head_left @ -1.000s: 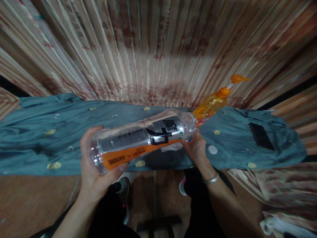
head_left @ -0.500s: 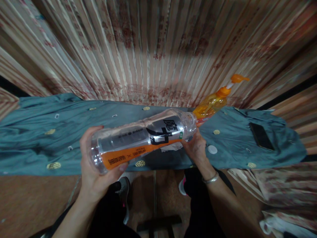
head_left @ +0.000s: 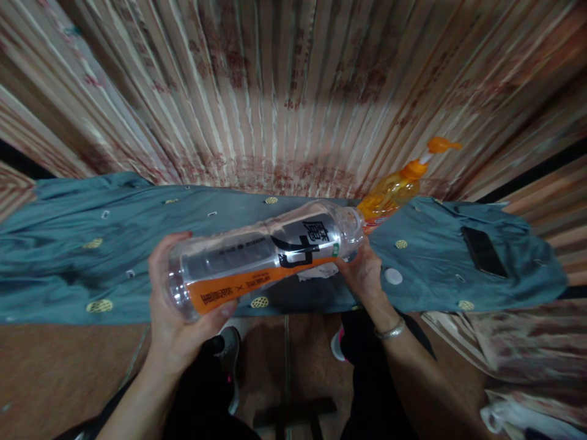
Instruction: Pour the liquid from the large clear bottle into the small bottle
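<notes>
A large clear plastic bottle (head_left: 261, 253) with an orange and silver label and black characters lies sideways in the air, its open neck to the right. My left hand (head_left: 177, 311) wraps round its base. Near the neck, my right hand (head_left: 362, 272) grips the bottle from below; its fingers are mostly hidden behind it. Just beyond the neck stands a yellow pump bottle (head_left: 389, 192) with an orange pump head, its lower part hidden. A white cap (head_left: 393, 276) rests on the cloth right of my right hand.
A narrow table under a teal patterned cloth (head_left: 59, 244) spans the view. On its right part lies a black phone (head_left: 484, 252). Something white and crumpled (head_left: 318, 272) shows under the bottle. Behind hangs a striped curtain (head_left: 284, 91). A dark stool (head_left: 296, 410) is below.
</notes>
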Motion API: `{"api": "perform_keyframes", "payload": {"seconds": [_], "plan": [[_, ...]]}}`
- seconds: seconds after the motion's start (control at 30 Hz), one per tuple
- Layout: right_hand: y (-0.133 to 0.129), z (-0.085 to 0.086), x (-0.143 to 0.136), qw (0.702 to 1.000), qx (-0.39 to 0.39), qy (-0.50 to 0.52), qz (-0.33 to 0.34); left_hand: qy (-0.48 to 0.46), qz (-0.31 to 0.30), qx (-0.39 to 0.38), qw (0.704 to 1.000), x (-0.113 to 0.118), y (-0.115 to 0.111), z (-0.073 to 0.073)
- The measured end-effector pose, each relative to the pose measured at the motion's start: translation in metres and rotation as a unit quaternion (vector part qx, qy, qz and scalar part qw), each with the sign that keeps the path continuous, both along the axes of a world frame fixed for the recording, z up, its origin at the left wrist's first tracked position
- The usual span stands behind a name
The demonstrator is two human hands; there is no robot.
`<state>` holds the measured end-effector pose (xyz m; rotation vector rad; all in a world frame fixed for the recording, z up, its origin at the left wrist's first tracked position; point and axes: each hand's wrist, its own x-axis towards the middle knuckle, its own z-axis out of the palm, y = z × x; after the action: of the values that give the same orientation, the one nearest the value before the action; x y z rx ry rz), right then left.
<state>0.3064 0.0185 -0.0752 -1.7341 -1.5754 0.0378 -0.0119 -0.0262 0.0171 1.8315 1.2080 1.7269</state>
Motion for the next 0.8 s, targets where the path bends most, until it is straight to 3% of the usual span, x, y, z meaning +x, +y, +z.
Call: {"api": "perform_keyframes", "payload": {"seconds": [0.8], "plan": [[-0.0003,-0.0006,0.0007,1.000,0.007,0.002,0.003,-0.008,-0.013,0.015,1.000,0.0026,0.0002,0.0031]]}}
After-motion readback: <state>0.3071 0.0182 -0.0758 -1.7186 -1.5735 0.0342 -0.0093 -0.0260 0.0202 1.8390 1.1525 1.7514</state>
